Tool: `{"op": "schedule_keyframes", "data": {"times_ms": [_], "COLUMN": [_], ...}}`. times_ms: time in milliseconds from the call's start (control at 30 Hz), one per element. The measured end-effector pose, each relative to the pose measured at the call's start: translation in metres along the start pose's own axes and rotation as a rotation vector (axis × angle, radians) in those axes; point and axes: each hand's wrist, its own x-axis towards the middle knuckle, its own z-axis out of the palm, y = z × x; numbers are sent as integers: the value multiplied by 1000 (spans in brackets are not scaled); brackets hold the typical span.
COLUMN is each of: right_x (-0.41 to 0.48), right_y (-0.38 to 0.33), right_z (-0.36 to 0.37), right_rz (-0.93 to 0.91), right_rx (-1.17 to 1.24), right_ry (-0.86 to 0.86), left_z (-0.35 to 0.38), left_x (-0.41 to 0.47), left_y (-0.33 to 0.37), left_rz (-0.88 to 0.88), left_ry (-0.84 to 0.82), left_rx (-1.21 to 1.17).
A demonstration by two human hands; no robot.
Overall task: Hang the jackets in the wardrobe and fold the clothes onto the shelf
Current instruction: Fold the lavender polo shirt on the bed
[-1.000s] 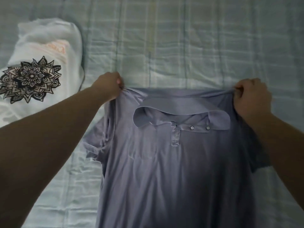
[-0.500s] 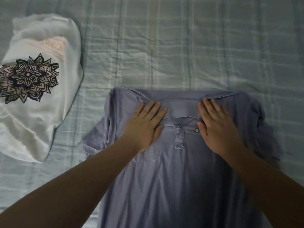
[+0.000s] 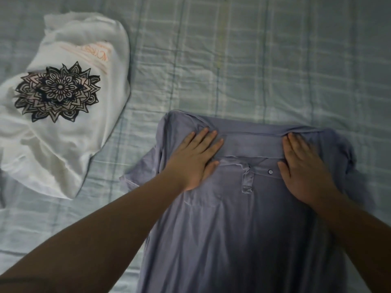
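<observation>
thin limp grey-blue polo shirt [image 3: 243, 218] flat mid-bed | left hand [image 3: 195, 159], right hand [image 3: 304, 168] flat, pressing collar | light, slippery; best pinched at shoulder seams

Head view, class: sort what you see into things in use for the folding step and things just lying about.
In use:
grey polo shirt
left hand, flat on it
right hand, flat on it

Lying about:
white printed garment
checked bedsheet
</observation>
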Motion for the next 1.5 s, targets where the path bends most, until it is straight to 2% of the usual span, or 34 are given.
{"op": "schedule_keyframes", "data": {"times_ms": [100, 167, 267, 400, 500, 600, 700, 767, 867, 900, 967, 1033, 1100, 1200, 1300, 1433, 1500], "right_x": [-1, -1, 0, 14, 31, 46, 51, 48, 46, 47, 52, 55, 55, 57, 68, 89, 102], "right_y": [-28, -62, -131, -222, -268, -289, -296, -299, -306, -309, -316, -321, -324, -332, -334, -333, -335], "right_z": [-10, -14, -12, -4, 1, 10, 17, 19, 17, 17, 17, 22, 31, 37, 36, 25, 20], "right_rz": [106, 87, -49, -261, -320, -287, -256, -242, -192, -176, -176, -178, -160, -112, -113, -159, -182], "right_rx": [19, 89, 251, 345, 329, 218, 216, 276, 342, 345, 280, 144, 67, 34, 39, 60, 49], "right_ry": [73, 158, 197, 153, 141, 75, 27, 36, 107, 128, 120, 58, 27, 22, 13, 30, 30], "left_z": [-7, -8, -6, 0, 2, 4, 2, -2, -7, -8, -9, -9, -11, -16, -18, -16, -13], "left_x": [-23, -51, -104, -155, -165, -162, -154, -150, -147, -148, -149, -149, -151, -155, -159, -163, -164], "left_y": [2, -9, -39, -76, -90, -97, -101, -104, -114, -119, -129, -137, -142, -144, -137, -140, -143], "left_rz": [-49, -125, -298, -500, -440, -347, -375, -594, -987, -1069, -1148, -1178, -1178, -1083, -938, -1057, -1063], "left_ry": [114, 213, 311, 279, 284, 327, 375, 414, 615, 629, 510, 421, 406, 349, 290, 344, 392], "left_rx": [-103, -202, -342, -489, -528, -528, -577, -703, -943, -1020, -1136, -1183, -1267, -1407, -1371, -1265, -1216]}}
